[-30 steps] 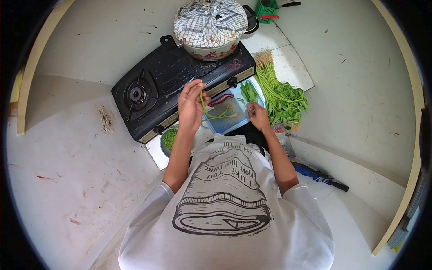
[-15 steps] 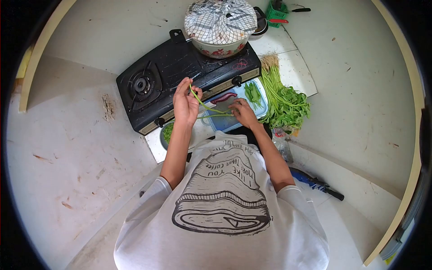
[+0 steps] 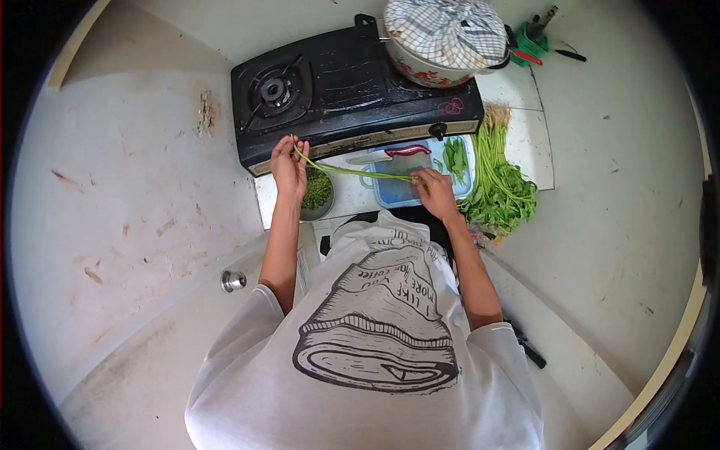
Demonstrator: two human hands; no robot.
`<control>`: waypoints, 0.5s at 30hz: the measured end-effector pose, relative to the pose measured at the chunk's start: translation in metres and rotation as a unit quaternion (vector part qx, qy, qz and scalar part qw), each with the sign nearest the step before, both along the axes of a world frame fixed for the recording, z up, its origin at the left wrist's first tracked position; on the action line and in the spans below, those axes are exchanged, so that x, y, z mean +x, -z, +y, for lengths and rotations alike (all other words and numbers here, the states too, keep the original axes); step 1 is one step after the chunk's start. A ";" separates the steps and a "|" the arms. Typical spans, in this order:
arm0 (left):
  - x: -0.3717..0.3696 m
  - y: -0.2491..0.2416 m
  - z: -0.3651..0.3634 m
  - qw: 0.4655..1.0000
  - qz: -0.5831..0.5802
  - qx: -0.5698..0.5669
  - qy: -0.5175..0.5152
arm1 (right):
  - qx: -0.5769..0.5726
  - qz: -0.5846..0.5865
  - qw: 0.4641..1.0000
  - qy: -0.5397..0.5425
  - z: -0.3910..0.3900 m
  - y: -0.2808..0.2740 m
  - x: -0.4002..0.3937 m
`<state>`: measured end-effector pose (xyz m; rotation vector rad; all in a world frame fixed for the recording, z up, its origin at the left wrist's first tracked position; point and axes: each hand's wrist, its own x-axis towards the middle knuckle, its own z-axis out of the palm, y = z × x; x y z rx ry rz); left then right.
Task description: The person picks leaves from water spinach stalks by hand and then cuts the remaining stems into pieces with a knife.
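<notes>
Long green vegetable stems (image 3: 352,172), like those of the leafy bunch, are stretched between my two hands. My left hand (image 3: 289,169) grips one end at the stove's front edge, above a bowl of cut greens (image 3: 317,187). My right hand (image 3: 435,193) pinches the other end over a blue tray-like board (image 3: 388,196). Across that board's far side lies a knife with a dark red handle (image 3: 407,151), its blade pointing left. Picked green leaves (image 3: 454,159) rest on the board's right part.
A black two-burner stove (image 3: 352,82) stands beyond the board, bearing a flowered pot (image 3: 431,71) under a checked cloth (image 3: 446,34). Right of the board lies a leafy bunch with roots (image 3: 499,176). A green basket (image 3: 532,46) holds utensils at the back right.
The camera view has shifted, so the stove and board appear farther right. My left hand has moved from over the stove front toward the bowl, and the stems are now straighter.
</notes>
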<state>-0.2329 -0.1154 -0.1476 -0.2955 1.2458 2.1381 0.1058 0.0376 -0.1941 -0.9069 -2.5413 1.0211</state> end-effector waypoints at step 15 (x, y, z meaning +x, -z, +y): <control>0.055 0.028 -0.051 0.968 0.001 -0.093 0.233 | -0.218 0.024 0.973 0.067 0.003 0.011 0.044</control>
